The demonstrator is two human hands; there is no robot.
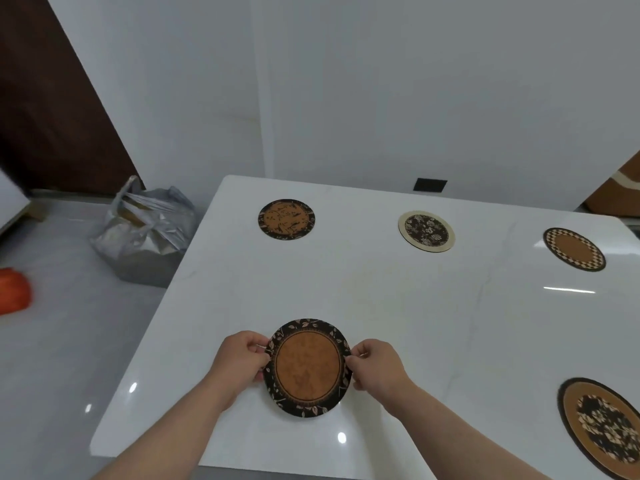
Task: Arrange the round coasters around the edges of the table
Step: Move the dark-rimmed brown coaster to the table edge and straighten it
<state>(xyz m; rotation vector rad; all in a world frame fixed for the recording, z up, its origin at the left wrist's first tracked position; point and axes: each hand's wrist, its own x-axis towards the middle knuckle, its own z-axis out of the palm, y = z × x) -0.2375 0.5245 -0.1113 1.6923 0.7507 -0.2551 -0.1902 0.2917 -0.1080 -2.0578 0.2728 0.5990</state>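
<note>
A round coaster with a brown middle and a black leaf-patterned rim (307,368) lies near the front left of the white table (398,299). My left hand (242,358) pinches its left edge and my right hand (375,363) pinches its right edge. Three other round coasters lie along the far edge: a brown and black one (286,219), a cream-rimmed floral one (426,231) and a checker-rimmed one (574,249). Another coaster with a floral centre (601,427) lies at the front right, partly cut off by the frame.
A grey plastic bag (145,233) sits on the floor left of the table. An orange object (14,294) is at the far left on the floor. A white wall with a black socket (430,185) stands behind the table.
</note>
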